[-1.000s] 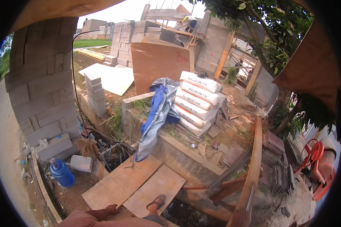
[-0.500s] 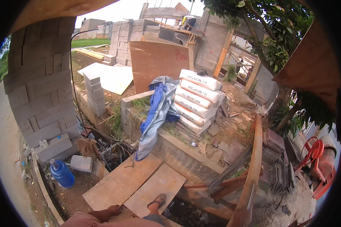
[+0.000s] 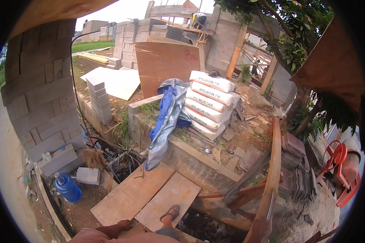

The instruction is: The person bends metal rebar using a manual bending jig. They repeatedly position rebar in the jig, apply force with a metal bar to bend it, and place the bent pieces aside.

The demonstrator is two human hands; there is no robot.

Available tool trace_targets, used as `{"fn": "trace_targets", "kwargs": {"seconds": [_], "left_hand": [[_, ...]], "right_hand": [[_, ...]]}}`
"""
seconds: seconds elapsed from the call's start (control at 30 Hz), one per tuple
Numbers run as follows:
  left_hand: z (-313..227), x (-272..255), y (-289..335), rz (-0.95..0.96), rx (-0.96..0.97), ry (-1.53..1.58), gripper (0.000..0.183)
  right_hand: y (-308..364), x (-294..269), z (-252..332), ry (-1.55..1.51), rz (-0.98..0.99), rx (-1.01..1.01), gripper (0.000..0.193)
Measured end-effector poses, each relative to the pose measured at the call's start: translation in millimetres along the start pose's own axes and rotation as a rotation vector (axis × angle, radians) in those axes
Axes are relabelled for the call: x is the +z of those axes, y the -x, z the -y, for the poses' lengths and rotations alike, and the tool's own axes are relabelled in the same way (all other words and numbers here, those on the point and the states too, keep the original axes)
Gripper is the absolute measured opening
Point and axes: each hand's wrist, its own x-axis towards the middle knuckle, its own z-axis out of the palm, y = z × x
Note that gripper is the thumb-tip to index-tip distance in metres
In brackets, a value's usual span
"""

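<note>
At the lower edge, my left hand (image 3: 125, 225) hangs low beside a pink sleeve, near the close end of a wooden board (image 3: 129, 198). Its fingers are too dark and small to make out, and nothing shows plainly in them. My right hand is outside the picture. A sandalled foot (image 3: 171, 213) of mine stands on a second, paler board (image 3: 168, 200). Both boards lie side by side over a ditch (image 3: 202, 224). Beyond them, a blue and silver tarpaulin (image 3: 164, 121) drapes over a concrete edge, beside a stack of white mortar bags (image 3: 209, 105).
At left rises a grey block stack (image 3: 44, 89), with a blue water jug (image 3: 68, 188) near its foot. A timber beam (image 3: 271, 178) slopes along the right; farther right sits a red-framed mixer (image 3: 346, 170). A person (image 3: 198, 20) bends on scaffolding at the back.
The view has shifted slightly, so most of the background sits a little higher and farther left. My left hand and foot keep nearly the same places relative to the boards.
</note>
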Motion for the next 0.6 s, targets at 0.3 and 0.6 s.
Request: {"fn": "trace_targets", "kwargs": {"seconds": [0.3, 0.6], "left_hand": [[-4, 1, 0, -0.002, 0.024, -0.002, 0.067], [-15, 0, 4, 0.009, 0.031, -0.039, 0.061]], "right_hand": [[3, 8, -13, -0.005, -0.001, 0.007, 0.064], [7, 10, -20, 0.003, 0.001, 0.033, 0.063]]}}
